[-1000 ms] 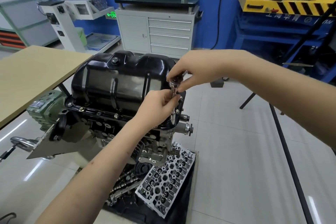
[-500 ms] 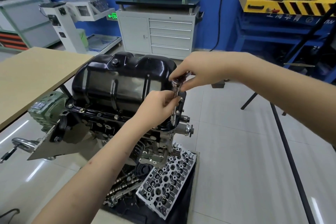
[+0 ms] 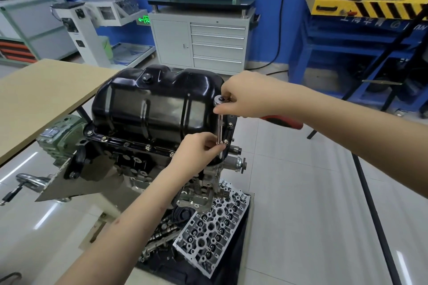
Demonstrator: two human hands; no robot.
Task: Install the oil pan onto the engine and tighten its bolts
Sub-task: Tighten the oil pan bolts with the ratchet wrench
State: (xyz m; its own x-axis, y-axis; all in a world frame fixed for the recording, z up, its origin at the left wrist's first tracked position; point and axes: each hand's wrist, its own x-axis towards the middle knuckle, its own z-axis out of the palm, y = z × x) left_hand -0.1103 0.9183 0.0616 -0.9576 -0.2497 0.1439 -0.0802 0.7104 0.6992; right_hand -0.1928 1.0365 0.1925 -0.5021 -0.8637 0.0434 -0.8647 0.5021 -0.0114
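Now, oil pan [image 3: 152, 109]: sitting black and glossy on top of the engine [image 3: 129, 159], bolts [image 3: 148, 146] showing along its flange.
Right hand [image 3: 240, 99]: its grip is pinching the ratchet [image 3: 221, 102] head at the pan's right corner (red handle pointing right).
Left hand [image 3: 196, 152]: its grip is pinching the extension bar [image 3: 220, 129] low, by the flange.
Cylinder head [image 3: 213, 231]: lying below the engine.

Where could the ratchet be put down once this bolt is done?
The wooden tabletop left of the oil pan shows bare surface. Crowded: the tray below the engine, filled by the cylinder head and camshafts. Both hands occupy the pan's right corner.
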